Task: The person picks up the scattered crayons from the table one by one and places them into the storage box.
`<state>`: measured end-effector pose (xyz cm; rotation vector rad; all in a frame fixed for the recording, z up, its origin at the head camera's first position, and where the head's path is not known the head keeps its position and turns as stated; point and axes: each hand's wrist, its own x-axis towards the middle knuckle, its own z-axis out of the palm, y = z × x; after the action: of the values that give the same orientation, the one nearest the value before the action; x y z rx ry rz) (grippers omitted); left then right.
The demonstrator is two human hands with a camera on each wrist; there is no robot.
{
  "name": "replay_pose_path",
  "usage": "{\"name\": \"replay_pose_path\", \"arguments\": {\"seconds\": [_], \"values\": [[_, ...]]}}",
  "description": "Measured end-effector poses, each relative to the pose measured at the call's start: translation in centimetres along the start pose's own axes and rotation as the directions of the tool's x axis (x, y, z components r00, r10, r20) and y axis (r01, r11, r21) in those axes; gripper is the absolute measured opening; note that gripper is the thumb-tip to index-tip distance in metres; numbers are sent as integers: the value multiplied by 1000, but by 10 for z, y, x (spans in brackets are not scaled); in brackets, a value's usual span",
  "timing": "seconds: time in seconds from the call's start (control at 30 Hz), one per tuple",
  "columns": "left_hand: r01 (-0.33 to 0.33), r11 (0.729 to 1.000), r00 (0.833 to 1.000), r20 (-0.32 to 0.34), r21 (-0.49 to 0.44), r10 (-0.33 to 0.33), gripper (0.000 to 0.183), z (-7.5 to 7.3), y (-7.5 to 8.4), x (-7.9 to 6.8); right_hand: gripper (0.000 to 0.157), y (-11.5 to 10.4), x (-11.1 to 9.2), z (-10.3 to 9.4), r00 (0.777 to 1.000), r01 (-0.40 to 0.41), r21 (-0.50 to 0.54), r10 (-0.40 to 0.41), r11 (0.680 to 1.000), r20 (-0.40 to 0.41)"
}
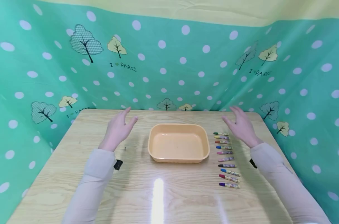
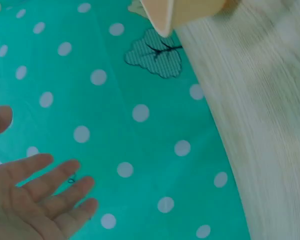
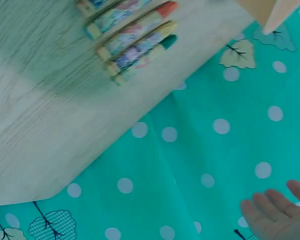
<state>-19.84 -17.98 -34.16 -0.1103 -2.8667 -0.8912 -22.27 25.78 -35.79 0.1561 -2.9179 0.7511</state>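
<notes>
In the head view my left hand (image 1: pixel 118 129) hovers over the table, left of a peach plastic tub (image 1: pixel 178 160). Its fingers are spread and hold nothing, as the left wrist view also shows. My right hand (image 1: pixel 241 127) hovers on the other side, just right of a column of crayons (image 1: pixel 224 152). Its fingers are extended too, with nothing in them. The crayons lie in a row down the table, several of them, with patterned wrappers and coloured tips: green, yellow, orange, blue, pink, black, red, purple. The tub's visible floor holds nothing.
The pale wood table (image 1: pixel 135 199) carries the tub near its far middle. A green polka-dot curtain (image 1: pixel 169 62) with printed trees hangs behind the table and along both sides. A bright light reflection (image 1: pixel 158 199) lies on the near part of the tabletop.
</notes>
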Motion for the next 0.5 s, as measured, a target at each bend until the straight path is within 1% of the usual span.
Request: {"name": "replay_pose_path", "arguments": {"seconds": [0.1, 0.2, 0.23, 0.3, 0.37, 0.5], "values": [[-48, 996, 995, -96, -75, 40, 57, 2, 1, -10, 73, -2, -7, -1, 1000, -3, 55, 4, 998, -9], [-117, 982, 973, -214, -150, 83, 44, 6, 0, -19, 68, -5, -12, 2, 1000, 6, 104, -4, 995, -20], [-139, 975, 965, -246, -175, 93, 40, 8, -2, -21, 66, -5, -14, 3, 1000, 15, 124, -11, 992, -29], [-166, 955, 953, -289, -244, 91, 35, 12, -4, -26, 63, -6, -17, 7, 999, 21, 162, -15, 987, -40], [-175, 922, 950, -305, -345, 66, 31, 17, -6, -30, 60, -5, -22, 11, 999, 17, 195, -8, 981, -43], [-128, 838, 960, -278, -531, -29, 29, 17, 7, -44, 59, -5, -27, 17, 1000, -24, 232, 24, 972, 3]]}}
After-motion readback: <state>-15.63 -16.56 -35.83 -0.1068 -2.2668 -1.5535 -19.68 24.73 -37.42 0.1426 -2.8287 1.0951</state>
